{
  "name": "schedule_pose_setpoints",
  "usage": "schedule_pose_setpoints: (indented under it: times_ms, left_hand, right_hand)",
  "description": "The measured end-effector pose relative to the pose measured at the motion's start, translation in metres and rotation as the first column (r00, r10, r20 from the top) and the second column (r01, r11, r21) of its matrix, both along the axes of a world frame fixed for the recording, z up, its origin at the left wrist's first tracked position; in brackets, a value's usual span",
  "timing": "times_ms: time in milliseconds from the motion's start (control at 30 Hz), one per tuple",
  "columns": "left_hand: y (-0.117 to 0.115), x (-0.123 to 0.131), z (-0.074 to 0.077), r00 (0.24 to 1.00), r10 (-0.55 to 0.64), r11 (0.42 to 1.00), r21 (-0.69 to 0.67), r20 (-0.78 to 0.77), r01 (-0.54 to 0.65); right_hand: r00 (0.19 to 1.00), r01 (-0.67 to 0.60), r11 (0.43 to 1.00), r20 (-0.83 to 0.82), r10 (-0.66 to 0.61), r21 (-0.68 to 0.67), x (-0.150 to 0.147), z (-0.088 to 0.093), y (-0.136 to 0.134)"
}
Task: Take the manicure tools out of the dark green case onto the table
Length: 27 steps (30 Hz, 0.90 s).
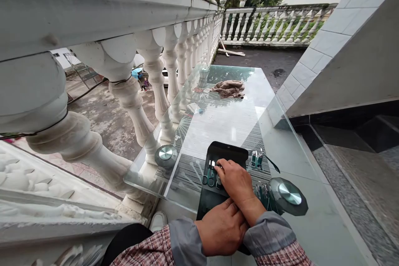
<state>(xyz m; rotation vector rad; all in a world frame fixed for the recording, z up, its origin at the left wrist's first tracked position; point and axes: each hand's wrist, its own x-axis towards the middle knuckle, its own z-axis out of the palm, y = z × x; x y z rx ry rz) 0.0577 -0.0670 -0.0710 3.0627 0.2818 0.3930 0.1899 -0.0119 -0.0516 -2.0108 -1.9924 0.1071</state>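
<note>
A black case lies unfolded on the glass table, with green-handled scissors and other small tools in its upper part. Over the tools, my right hand reaches with curled fingers pressed together near the tools; whatever it grips is hidden. My left hand rests on the lower part of the case, below the right wrist, its fingertips hidden beneath the right forearm. Several small metal tools lie right of the case, and more green-handled tools sit beside my right wrist.
The glass table bears a crumpled brown cloth at its far end and a small packet farther left. A white balustrade runs along the left; a tiled wall slopes at right.
</note>
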Motion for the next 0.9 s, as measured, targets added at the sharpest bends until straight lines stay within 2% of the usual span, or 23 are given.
schedule_pose_setpoints:
  times_ms: [267,367,500,633,767,900]
  left_hand:
    - [-0.001,0.001,-0.003,1.0,0.004,0.997,-0.076,-0.013,-0.005]
    - [-0.001,0.0,-0.001,1.0,0.008,0.997,-0.073,-0.003,-0.008]
    - [-0.003,-0.002,0.004,1.0,0.012,0.998,-0.064,-0.009,-0.013]
    - [-0.005,-0.003,0.003,0.999,0.042,0.998,-0.039,-0.015,-0.043]
    - [-0.006,-0.006,-0.003,0.997,0.068,0.997,0.028,-0.02,-0.067]
    - [-0.009,-0.008,-0.004,0.994,0.1,0.991,0.096,-0.042,-0.096]
  right_hand:
    - [0.985,0.143,0.973,-0.065,-0.157,-0.183,-0.01,0.029,0.002]
    - [0.964,0.193,0.964,-0.149,-0.221,-0.18,-0.012,0.031,0.004]
    - [0.891,0.277,0.959,-0.357,-0.279,-0.058,-0.009,0.022,0.009]
    - [0.778,0.351,0.919,-0.601,-0.181,0.178,-0.004,0.018,0.01]
    - [0.701,0.421,0.832,-0.712,-0.046,0.361,0.0,0.03,0.0]
    - [0.646,0.488,0.79,-0.763,-0.041,0.37,0.016,0.048,-0.014]
